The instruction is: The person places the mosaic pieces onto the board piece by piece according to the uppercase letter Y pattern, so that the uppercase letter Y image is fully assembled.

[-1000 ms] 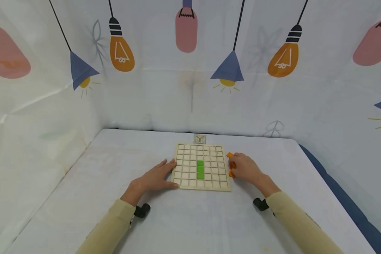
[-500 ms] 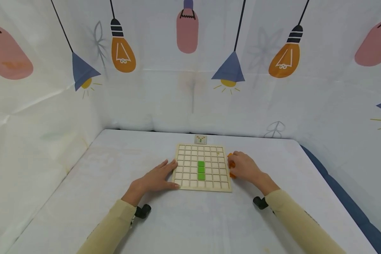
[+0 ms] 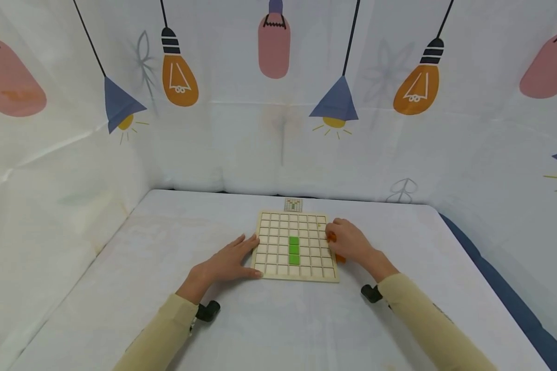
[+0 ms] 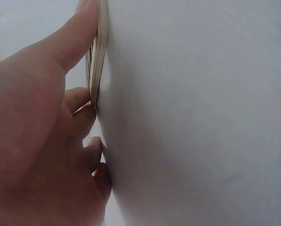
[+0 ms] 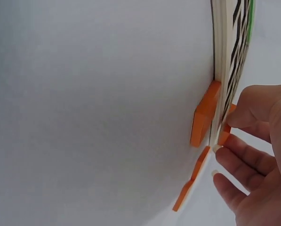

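Observation:
A light wooden grid board lies flat on the white table, with a short column of green square tiles near its middle. My left hand rests at the board's left side, fingers spread and thumb on the near corner. Over the board's right edge, my right hand pinches an orange tile between thumb and fingers; the fingers partly cover it. Beside the board's right edge lie several loose orange tiles, mostly hidden by the right hand in the head view.
A small patterned card lies just beyond the board's far edge. The white table ends at a cloth backdrop printed with lamps and bulbs. Dark blue material shows past the table's right edge.
My right hand has moved left from the loose orange tiles to over the board's right edge, with an orange tile in its fingers. The left hand has stayed in place.

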Demonstrator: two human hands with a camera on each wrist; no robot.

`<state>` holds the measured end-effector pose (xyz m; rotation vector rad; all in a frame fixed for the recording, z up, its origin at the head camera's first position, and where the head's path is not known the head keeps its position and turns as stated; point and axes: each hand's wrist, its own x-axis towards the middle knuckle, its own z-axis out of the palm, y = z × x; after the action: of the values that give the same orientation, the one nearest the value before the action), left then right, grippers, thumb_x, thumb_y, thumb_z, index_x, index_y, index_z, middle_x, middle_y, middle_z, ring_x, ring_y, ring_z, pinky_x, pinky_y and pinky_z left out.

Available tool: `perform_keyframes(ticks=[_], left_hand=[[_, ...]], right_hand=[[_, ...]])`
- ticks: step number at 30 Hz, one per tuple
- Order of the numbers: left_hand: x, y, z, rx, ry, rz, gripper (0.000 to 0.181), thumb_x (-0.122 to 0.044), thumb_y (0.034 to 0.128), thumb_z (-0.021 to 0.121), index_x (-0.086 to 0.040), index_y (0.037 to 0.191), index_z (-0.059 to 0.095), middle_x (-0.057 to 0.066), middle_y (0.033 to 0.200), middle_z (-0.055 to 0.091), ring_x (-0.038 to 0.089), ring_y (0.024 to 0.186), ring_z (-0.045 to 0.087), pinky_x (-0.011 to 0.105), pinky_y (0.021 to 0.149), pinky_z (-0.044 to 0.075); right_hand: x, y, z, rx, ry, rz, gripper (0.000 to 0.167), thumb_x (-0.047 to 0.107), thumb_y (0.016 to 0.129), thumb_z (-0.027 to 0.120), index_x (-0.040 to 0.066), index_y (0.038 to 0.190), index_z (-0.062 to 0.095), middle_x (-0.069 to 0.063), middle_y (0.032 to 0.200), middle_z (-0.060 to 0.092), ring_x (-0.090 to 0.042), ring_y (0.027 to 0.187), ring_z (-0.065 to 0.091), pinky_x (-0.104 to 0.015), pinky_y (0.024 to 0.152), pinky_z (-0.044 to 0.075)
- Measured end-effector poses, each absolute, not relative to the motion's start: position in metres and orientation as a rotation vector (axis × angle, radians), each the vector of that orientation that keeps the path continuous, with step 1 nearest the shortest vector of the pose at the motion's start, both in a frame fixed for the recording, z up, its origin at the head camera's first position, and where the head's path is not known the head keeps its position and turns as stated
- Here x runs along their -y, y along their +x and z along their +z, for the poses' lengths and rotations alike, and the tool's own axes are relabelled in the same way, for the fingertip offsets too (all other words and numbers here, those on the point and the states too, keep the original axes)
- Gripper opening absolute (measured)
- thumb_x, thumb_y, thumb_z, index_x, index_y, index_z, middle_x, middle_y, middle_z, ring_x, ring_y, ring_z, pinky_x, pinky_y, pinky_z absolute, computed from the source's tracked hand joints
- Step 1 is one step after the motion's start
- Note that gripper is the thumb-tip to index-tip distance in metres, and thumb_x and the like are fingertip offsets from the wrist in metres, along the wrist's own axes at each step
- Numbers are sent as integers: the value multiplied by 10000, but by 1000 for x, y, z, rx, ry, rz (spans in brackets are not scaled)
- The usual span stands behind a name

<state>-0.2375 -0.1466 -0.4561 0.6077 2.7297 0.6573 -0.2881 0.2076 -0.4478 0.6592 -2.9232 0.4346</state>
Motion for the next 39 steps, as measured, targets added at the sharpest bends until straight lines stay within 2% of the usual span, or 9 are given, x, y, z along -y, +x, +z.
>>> perform_keyframes(ticks=[6,12,23,29,39], left_hand=[[147,-235,-455,-2727,613,657,967,-585,855,696,-196,1600,218,-23,1680,158,311,1567,82,557,1233,211],[146,-236,-454,-2718,615,671,961,-585,853,699,-199,1597,229,-27,1680,162,306,1568,76,550,1238,203],[145,-234,-450,-2713,588,666,959,-577,853,703,-202,1597,228,-35,1679,160,296,1571,68,546,1239,202],[146,-234,-450,-2713,610,649,958,-579,858,695,-184,1597,230,-16,1680,162,313,1567,78,554,1233,214],[145,-236,-450,-2714,607,607,972,-582,850,702,-191,1599,223,-15,1682,150,304,1569,77,561,1225,231]], right_hand=[[-198,-291,-450,2955,647,457,169,48,804,662,158,933,674,2,893,576,-181,835,491,-316,751,462],[-190,-295,-452,2950,684,473,149,56,820,654,182,900,655,15,891,562,-179,849,496,-308,734,445],[-170,-295,-446,2863,822,480,130,25,839,670,149,878,661,11,867,567,-158,805,475,-292,718,450],[-162,-294,-447,2887,871,461,102,46,878,649,147,870,637,15,865,535,-147,800,457,-265,691,416],[-151,-302,-450,2800,932,443,132,25,860,653,152,844,619,14,831,523,-147,748,431,-269,664,392]])
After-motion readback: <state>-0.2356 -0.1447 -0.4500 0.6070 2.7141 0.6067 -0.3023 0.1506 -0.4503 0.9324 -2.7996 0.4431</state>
